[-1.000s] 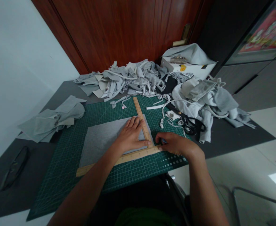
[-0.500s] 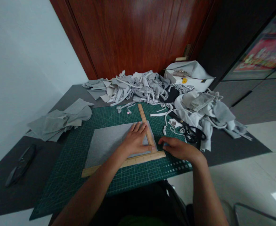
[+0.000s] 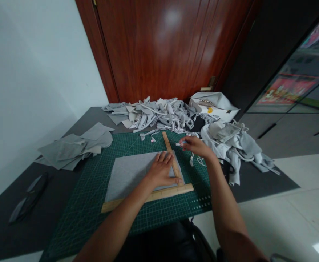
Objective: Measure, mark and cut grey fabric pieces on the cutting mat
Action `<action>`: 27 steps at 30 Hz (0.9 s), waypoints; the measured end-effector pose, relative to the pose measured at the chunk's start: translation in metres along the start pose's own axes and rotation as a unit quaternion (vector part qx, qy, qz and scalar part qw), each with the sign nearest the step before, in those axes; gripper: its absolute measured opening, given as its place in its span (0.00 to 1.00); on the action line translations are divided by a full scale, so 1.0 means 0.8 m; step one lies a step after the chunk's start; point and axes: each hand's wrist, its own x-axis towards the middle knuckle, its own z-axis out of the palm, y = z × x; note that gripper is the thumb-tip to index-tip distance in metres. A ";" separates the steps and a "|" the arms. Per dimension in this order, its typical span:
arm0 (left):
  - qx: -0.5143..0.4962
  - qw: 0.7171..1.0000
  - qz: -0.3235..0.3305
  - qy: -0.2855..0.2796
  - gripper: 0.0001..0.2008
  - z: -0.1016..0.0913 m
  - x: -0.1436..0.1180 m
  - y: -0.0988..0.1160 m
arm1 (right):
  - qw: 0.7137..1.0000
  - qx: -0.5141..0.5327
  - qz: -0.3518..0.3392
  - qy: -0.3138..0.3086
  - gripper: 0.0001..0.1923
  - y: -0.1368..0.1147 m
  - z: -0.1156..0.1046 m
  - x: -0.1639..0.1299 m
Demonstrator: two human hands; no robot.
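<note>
A grey fabric rectangle (image 3: 129,171) lies flat on a green cutting mat (image 3: 94,196). A wooden L-shaped square ruler (image 3: 173,163) frames the fabric's right and near edges. My left hand (image 3: 162,170) presses flat on the fabric, its fingers against the ruler's upright arm. My right hand (image 3: 194,145) hovers near the far end of that arm, pinching a small white marking piece (image 3: 179,144) between thumb and fingers.
A heap of grey fabric scraps (image 3: 154,114) lies at the back. Grey garments (image 3: 233,143) are piled at the right beside a white box (image 3: 216,107). Cut grey pieces (image 3: 72,147) are stacked at the left, near a dark tool (image 3: 25,198). A wooden door (image 3: 165,47) stands behind.
My right hand has moved from the ruler's near corner up along its upright arm to the far end. My left hand stays pressed in place. The camera has tilted upward.
</note>
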 end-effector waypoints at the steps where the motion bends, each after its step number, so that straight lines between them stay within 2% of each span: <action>1: 0.001 1.000 -0.003 -0.003 0.57 -0.001 0.000 0.001 | 1.000 0.012 0.004 0.007 0.10 0.013 0.006 0.014; 5: 0.002 1.000 -0.011 -0.016 0.58 -0.004 0.001 0.003 | 0.998 0.045 0.023 0.021 0.14 0.062 0.035 0.035; 9: 0.001 1.000 -0.014 -0.022 0.58 -0.005 0.001 0.004 | 0.998 0.046 0.024 0.017 0.10 0.085 0.049 0.033; 12: 0.001 1.000 -0.012 -0.020 0.58 -0.003 0.001 0.003 | 1.000 0.022 0.008 0.000 0.08 0.086 0.052 0.035; 16: 0.006 1.000 -0.007 -0.008 0.58 0.002 0.001 0.001 | 0.999 -0.035 -0.016 0.004 0.13 0.081 0.053 0.035; 21: 0.003 1.000 -0.001 0.003 0.58 0.006 0.001 -0.001 | 0.993 -0.110 -0.041 0.014 0.07 0.076 0.053 0.034; 27: 0.000 1.000 -0.002 -0.001 0.58 0.005 0.001 0.000 | 0.984 -0.165 -0.070 0.011 0.10 0.070 0.055 0.031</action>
